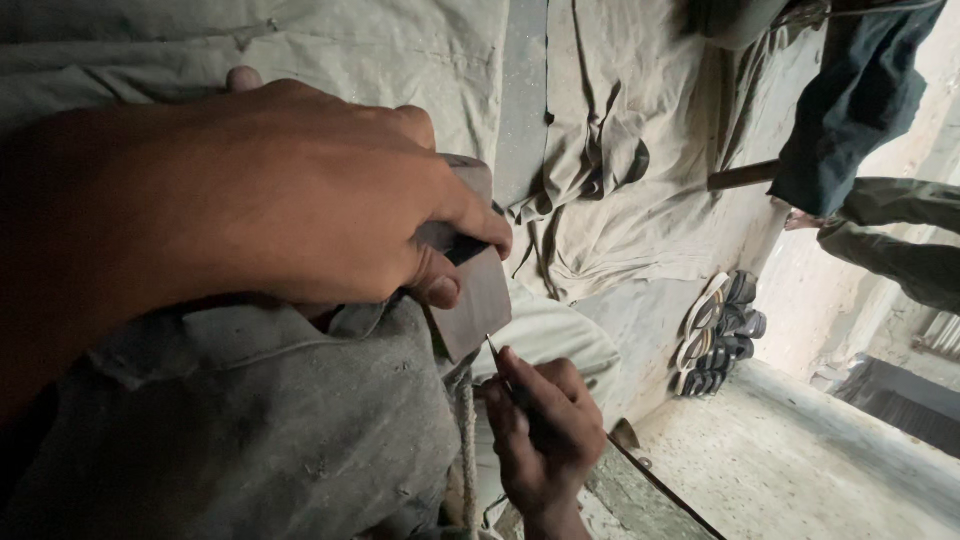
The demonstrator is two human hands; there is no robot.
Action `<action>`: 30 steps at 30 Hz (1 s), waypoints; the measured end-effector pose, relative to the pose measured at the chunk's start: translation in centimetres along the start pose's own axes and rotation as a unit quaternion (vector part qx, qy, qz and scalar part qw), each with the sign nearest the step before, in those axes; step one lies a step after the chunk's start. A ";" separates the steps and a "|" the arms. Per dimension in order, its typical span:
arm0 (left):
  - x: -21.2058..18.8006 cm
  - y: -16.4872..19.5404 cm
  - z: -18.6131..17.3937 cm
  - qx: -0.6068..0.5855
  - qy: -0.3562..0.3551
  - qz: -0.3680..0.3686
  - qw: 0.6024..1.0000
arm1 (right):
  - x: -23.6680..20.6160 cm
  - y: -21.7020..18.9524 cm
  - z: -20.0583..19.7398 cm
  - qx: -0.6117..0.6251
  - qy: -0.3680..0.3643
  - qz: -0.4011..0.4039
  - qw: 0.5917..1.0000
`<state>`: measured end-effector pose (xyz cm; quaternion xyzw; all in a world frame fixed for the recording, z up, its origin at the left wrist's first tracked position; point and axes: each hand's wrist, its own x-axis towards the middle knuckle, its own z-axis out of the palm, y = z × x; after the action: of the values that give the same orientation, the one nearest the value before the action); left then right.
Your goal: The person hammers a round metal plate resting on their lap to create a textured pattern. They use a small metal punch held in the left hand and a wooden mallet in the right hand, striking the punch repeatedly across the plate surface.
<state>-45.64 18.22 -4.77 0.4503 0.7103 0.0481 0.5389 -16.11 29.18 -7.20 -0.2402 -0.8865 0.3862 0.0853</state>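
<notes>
My left hand (300, 200) fills the upper left of the view. It grips a dark flat rectangular piece (478, 305) between thumb and fingers, held against my grey-clothed knee (270, 420). My right hand (545, 430) comes up from the bottom centre and pinches a thin pointed metal tool (494, 350). The tool's tip touches the lower edge of the dark piece. Most of the piece is hidden under my left fingers.
Crumpled pale cloth (620, 170) covers the surface behind my hands. Several sandals (720, 335) lie at a step on the right, beside a bare concrete floor (800, 470). Another person's trouser legs (860, 110) and foot (805, 218) are at the upper right.
</notes>
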 end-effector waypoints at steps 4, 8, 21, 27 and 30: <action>0.1 0.0 0.1 -0.011 0.003 0.003 1.000 | -0.1 -1.1 0.5 -0.054 0.025 0.009 0.998; 0.0 0.0 0.0 -0.015 -0.002 0.001 1.000 | 0.2 -2.1 0.8 -0.151 0.032 -0.028 0.988; -0.4 0.1 0.2 -0.017 0.021 0.002 1.000 | 0.9 -4.1 1.1 -0.159 0.062 0.012 0.985; -1.2 0.0 0.3 -0.055 0.003 -0.005 0.998 | 1.3 -3.9 1.8 -0.238 0.099 -0.041 0.965; -1.8 -0.1 0.5 -0.048 0.048 0.011 0.998 | 1.7 -3.7 2.0 -0.285 0.095 -0.120 0.946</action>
<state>-45.27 16.72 -3.75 0.4293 0.7268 0.1097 0.5248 -19.54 26.59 -5.93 -0.1814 -0.9697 0.0800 0.1428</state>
